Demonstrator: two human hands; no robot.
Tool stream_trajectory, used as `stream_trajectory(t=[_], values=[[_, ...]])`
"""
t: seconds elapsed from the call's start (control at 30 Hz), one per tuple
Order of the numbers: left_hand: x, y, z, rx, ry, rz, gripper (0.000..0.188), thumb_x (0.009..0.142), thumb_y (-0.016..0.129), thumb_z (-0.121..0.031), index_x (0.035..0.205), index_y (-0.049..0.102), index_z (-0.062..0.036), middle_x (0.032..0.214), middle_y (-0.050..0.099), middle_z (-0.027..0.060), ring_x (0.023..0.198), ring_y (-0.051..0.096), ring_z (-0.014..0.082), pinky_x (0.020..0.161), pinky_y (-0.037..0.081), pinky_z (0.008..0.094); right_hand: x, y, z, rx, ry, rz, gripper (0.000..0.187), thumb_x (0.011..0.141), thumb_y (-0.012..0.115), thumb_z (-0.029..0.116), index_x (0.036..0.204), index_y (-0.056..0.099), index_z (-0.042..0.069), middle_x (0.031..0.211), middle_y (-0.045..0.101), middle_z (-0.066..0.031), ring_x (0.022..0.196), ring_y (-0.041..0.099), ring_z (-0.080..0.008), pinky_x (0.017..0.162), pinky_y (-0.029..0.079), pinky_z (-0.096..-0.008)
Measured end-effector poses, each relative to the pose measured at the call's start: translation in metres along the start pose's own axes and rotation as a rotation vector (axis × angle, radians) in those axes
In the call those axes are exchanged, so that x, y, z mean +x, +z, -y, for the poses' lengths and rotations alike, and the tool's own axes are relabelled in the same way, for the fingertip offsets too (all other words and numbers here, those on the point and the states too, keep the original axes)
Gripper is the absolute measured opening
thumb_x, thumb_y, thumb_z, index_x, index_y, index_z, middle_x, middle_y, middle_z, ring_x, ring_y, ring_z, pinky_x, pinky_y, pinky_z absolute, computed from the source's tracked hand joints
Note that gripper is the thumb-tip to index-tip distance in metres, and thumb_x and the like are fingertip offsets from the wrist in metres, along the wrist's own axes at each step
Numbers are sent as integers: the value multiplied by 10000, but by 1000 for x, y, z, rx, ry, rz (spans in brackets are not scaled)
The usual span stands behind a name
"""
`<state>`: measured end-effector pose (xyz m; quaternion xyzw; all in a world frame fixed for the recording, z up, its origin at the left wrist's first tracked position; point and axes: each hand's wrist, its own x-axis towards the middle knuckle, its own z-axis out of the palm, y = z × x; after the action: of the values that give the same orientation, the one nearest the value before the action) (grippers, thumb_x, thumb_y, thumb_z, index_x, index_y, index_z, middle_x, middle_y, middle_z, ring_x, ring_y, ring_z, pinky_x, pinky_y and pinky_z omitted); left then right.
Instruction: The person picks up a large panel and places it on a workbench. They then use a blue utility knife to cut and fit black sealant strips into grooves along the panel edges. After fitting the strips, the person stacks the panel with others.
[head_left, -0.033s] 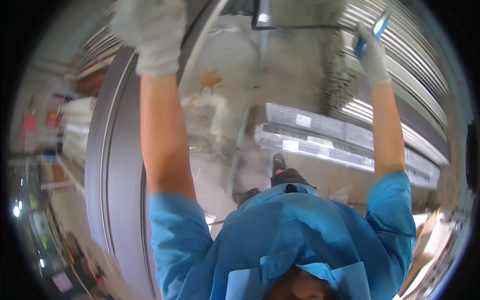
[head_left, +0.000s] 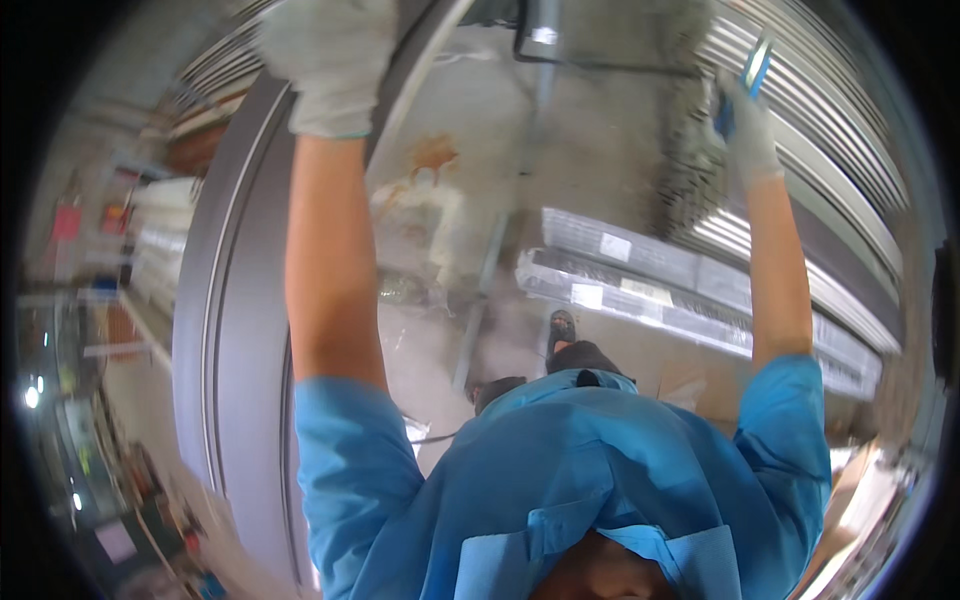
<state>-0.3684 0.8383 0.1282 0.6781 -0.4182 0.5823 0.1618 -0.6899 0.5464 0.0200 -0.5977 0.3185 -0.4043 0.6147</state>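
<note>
My left hand, in a pale work glove, reaches up to the top edge of the view. It is over or against a long dark grey panel; blur and the frame's edge hide its fingers, so its grip does not show. My right hand, gloved the same way, is closed round a slim blue tool with a bright, shiny part. Blur hides the tool's exact kind. It is held up beside stacked light metal profiles on the right.
Long bundles in clear wrap lie on the grey floor to the right of my feet. A brown stain marks the floor between my arms. A dark bar-like frame crosses the far side. Shelving and goods stand at the left.
Both hands sit slightly further right in the view, and the surroundings have shifted a little with them. The blue tool is still in my right hand, now more upright.
</note>
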Motion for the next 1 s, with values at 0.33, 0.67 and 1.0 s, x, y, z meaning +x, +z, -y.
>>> stream_trajectory(t=[0.33,0.67,1.0], values=[[-313,42,-46,-134,188,1955,381,904,684,-405,1211,687,-179,1215,727,79,1114,703,261,909,546,461,-18,-70,-191,66,395,62,288,1011,653,391,1120,614,127,730,597,7,542,571,-85,447,464,-230],[-304,54,-43,-332,-380,1810,446,890,706,-382,1303,668,-218,1263,703,100,1198,648,312,1035,484,470,-59,-50,-194,-210,483,217,343,1007,646,398,1066,628,60,723,612,-16,542,568,-101,480,490,-254],[-300,58,-17,-651,-601,1630,434,887,726,-385,1236,708,-128,1156,734,156,1140,678,314,990,489,417,-90,-29,-185,136,639,238,142,1007,661,197,1038,624,63,837,663,-48,693,644,-137,595,556,-278]])
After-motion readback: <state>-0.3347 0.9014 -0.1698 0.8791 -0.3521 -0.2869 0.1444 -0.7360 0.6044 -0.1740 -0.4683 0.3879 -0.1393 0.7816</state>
